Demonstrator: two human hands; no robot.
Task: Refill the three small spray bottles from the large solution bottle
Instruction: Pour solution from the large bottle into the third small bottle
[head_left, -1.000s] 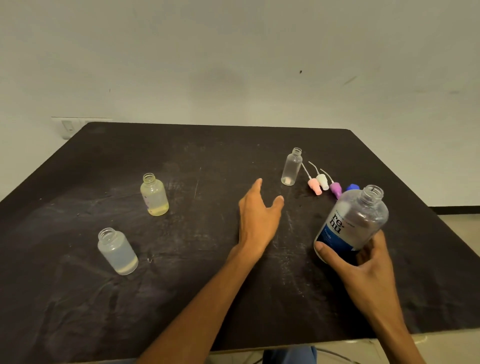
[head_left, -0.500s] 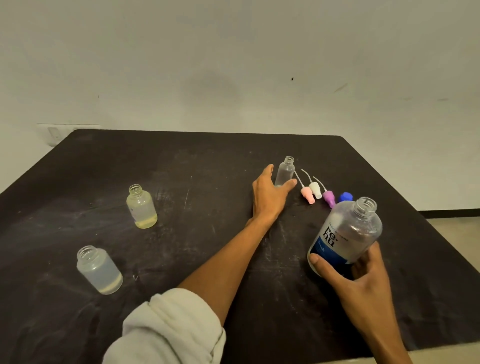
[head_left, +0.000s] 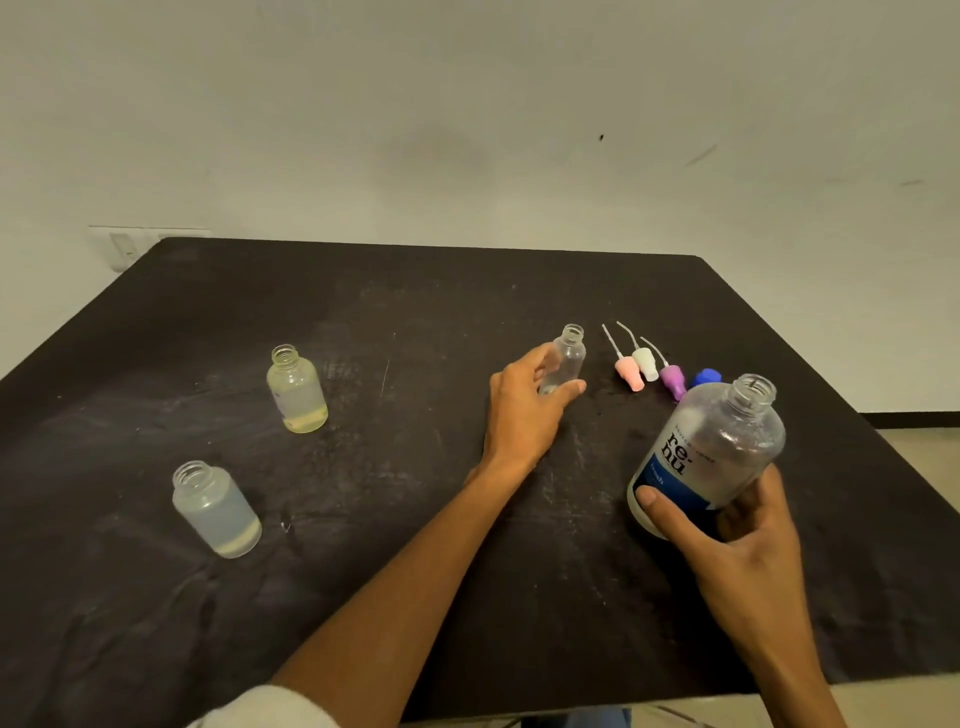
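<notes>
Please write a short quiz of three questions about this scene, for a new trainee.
1. True or false: the large solution bottle has its cap on.
2. Which small bottle does the left hand hold? A) the yellowish bottle B) the cloudy bottle C) the clear slim bottle
3. Fill in: the right hand grips the ____ bottle.

Key: 1 false, its neck is open; 2 C; 3 large solution.
</notes>
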